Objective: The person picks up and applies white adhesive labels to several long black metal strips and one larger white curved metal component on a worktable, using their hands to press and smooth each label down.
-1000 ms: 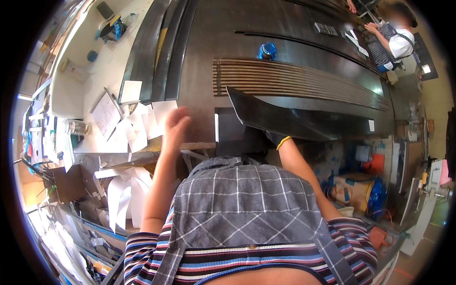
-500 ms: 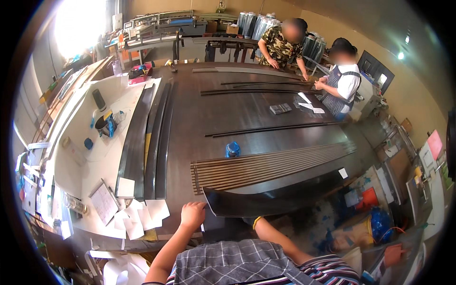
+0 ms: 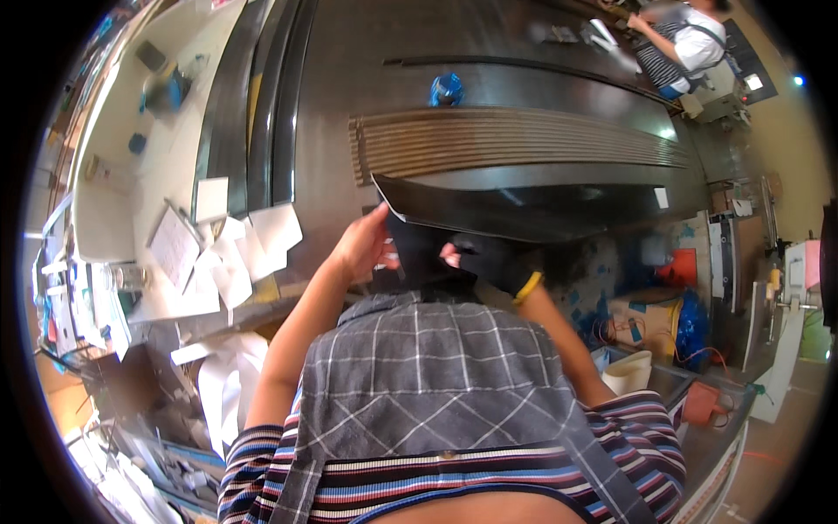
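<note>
Two hands meet at the near edge of a long dark workbench (image 3: pixel 349 105), head view only. Left hand (image 3: pixel 362 244), bare, is raised at the pointed near corner of a long dark curved panel (image 3: pixel 541 205); fingers look loosely curled against its edge, grip not clear. Right hand (image 3: pixel 476 258) wears a dark fingerless glove with a yellow wristband (image 3: pixel 526 288), fingers bent under the panel's near edge; cannot tell if they clamp it. Panel lies along the bench front, just beside a bundle of thin ribbed strips (image 3: pixel 506 148). Open bench surface beyond. Blue object (image 3: pixel 447 89) sits past the strips. Loose paper sheets (image 3: pixel 218 253) crowd the left. White bucket (image 3: pixel 630 374) low right, contents unseen. Another person (image 3: pixel 676 44) works at the far end.
</note>
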A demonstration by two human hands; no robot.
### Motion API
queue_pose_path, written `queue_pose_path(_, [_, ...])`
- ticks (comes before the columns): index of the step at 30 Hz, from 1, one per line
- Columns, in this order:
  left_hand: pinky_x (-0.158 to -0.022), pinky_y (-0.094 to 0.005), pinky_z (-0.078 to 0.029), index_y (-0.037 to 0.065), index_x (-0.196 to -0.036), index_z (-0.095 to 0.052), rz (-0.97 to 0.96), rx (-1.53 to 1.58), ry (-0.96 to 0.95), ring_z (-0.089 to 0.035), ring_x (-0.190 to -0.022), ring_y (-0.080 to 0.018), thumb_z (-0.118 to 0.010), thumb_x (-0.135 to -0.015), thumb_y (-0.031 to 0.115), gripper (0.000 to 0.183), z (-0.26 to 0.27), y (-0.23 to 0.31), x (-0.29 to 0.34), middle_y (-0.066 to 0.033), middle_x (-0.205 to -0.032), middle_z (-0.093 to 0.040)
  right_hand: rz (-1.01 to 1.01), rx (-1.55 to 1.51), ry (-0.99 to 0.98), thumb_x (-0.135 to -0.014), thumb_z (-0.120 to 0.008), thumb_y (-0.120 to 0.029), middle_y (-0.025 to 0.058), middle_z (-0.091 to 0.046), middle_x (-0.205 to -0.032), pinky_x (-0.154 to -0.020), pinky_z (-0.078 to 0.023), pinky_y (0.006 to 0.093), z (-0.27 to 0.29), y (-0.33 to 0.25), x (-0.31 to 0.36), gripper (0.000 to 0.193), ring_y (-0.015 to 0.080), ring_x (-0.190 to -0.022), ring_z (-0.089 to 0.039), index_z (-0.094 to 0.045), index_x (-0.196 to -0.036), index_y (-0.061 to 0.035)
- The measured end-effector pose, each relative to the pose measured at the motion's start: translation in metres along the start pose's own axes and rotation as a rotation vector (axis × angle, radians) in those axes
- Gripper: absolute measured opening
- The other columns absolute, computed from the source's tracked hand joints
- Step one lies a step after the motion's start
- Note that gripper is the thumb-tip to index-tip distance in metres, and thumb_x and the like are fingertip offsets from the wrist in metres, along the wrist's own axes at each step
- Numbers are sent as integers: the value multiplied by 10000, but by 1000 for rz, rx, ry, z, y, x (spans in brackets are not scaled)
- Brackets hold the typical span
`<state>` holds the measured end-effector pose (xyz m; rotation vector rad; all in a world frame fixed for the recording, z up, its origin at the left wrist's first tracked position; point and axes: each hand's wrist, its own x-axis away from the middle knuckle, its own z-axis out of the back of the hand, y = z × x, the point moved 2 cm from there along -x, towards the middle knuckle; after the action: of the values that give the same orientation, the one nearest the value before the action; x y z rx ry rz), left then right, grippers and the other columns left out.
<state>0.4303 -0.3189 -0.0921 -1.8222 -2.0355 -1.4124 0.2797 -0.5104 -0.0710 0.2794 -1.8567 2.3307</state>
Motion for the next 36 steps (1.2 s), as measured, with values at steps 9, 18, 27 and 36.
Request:
queue_pose_path(9, [-580,-371,-603,13,-1213,-502,-57,206,-198,-684,-813,-309,-372,-955,422,501,-58,54,0,-142,-1026,-658,120,478,208,-807,-652,-182,116,-651,-915,-741,-491,359,-14,29,32,187,295,-828,-622,-644,-950,-61])
queue_pose_path(18, [-618,-385,-616,-83,-1172,-455,54,189,-218,-676,-823,-345,-340,-909,141,364,-82,75,-3,-218,-983,-638,72,616,825,-823,-605,-201,151,-640,-996,-829,-472,420,-32,26,-79,253,348,-946,-597,-616,-1045,-79])
queue_pose_path(27, [-601,-361,-607,-49,-1075,-456,35,117,-284,-661,-912,-382,-299,-981,256,356,-88,100,-25,-187,-807,-572,-72,707,458,-852,-569,-225,200,-593,-1134,-867,-474,443,-7,34,-97,340,359,-1029,-577,-562,-1150,-62])
queue_pose_path(36, [-561,-349,-607,-47,-1106,-467,82,113,-248,-668,-891,-385,-282,-979,232,357,-93,101,-24,-243,-858,-630,-130,600,452,-881,-524,-220,206,-591,-1135,-864,-476,441,-6,29,-99,318,370,-1032,-573,-558,-1147,-49])
